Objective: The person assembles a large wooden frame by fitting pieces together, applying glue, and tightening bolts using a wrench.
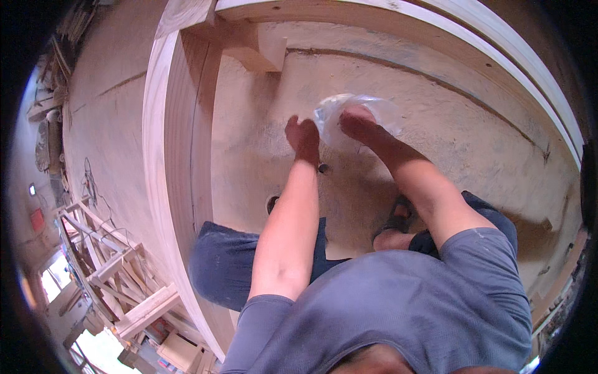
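- One clear plastic bag (328,114), low over floor (249,162), within one timber frame (177,131); contents indistinct.
- Two hands: left hand (303,136) half-curled beside bag, hold unclear; right hand (357,123) against bag, fingers obscured, closure unclear.

- A pale wooden beam (187,143) is running along the dusty floor's (118,131) left part.
- A thin dark cable (91,184) is lying loosely curled.
- Wooden slats (115,265) are crowding together, lower left.
- A small red object (37,219) is showing, far left.
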A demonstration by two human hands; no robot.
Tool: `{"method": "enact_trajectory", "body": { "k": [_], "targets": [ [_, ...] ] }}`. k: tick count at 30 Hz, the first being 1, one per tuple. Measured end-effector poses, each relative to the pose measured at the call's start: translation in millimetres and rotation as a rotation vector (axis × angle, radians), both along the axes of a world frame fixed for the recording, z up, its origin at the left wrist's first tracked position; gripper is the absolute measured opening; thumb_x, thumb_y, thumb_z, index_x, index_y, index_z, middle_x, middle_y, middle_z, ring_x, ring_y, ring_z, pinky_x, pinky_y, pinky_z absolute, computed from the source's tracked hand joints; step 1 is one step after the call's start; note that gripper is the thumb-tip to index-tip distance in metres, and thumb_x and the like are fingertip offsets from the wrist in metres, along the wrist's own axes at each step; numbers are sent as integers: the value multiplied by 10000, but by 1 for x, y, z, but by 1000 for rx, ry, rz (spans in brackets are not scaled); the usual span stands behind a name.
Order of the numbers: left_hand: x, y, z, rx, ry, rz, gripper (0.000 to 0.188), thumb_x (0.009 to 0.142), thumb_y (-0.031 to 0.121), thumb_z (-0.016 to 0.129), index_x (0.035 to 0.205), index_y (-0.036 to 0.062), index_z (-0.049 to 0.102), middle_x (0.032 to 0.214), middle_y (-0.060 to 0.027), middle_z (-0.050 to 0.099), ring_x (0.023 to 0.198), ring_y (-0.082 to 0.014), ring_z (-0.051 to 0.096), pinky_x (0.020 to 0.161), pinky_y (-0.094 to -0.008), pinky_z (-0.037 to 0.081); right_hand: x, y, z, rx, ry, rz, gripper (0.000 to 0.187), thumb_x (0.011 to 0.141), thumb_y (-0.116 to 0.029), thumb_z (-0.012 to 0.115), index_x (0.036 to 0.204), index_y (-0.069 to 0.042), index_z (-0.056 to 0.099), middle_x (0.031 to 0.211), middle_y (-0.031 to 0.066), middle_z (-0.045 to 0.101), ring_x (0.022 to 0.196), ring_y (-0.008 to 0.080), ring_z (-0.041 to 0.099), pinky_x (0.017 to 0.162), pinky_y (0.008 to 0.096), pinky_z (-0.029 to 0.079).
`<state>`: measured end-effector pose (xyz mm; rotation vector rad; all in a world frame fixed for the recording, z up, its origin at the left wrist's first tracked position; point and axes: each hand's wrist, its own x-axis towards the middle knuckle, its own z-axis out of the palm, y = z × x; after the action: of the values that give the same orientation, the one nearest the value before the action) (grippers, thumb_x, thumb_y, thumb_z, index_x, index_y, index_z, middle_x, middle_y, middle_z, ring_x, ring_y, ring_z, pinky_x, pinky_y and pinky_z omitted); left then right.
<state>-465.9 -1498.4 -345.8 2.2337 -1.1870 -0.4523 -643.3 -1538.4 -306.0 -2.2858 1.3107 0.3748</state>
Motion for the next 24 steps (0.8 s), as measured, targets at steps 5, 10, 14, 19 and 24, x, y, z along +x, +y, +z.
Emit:
{"method": "enact_trajectory", "body": {
  "k": [5, 10, 14, 19, 24],
  "targets": [
    [-42, -38, 29, -191, 804, 114, 408, 847, 35, 626, 1245, -43, 582, 914, -126, 676, 760, -214, 655, 655, -339, 519, -9, 1, -13, 171, 7, -406, 200, 777, -165, 618, 890, -81, 760, 914, 163, 723, 880, 273, 713, 767, 417, 570],
    [-39, -68, 149, -187, 1238, 242, 462, 872, 31, 608, 1312, -44, 493, 939, -164, 682, 724, -231, 660, 642, -323, 516, 23, -5, 29, 117, 221, 89, 228, 788, -193, 601, 917, -101, 765, 973, 153, 724, 944, 291, 702, 836, 421, 556],
    [-48, -92, 187, -234, 1383, 236, 448, 908, 30, 536, 1348, -13, 460, 1006, -173, 681, 771, -248, 668, 691, -335, 526, 6, 2, 7, 81, 103, -243, 223, 767, -189, 615, 899, -81, 759, 957, 157, 723, 934, 322, 700, 845, 422, 552],
    [-32, -106, 195, -384, 1524, 304, 125, 870, -14, 565, 986, -33, 608, 775, -102, 659, 619, -175, 607, 538, -262, 463, 9, 7, 8, -111, -54, -115, 199, 741, -144, 607, 844, -31, 735, 938, 206, 711, 909, 369, 693, 826, 465, 550],
    [-31, -119, 198, -506, 1603, 400, 95, 844, -27, 570, 900, -38, 646, 774, -123, 671, 604, -168, 603, 544, -280, 472, -5, -46, 100, 570, -48, -224, 212, 867, -129, 558, 933, 37, 671, 803, 130, 707, 594, 181, 690, 470, 353, 513]
  ]
}}
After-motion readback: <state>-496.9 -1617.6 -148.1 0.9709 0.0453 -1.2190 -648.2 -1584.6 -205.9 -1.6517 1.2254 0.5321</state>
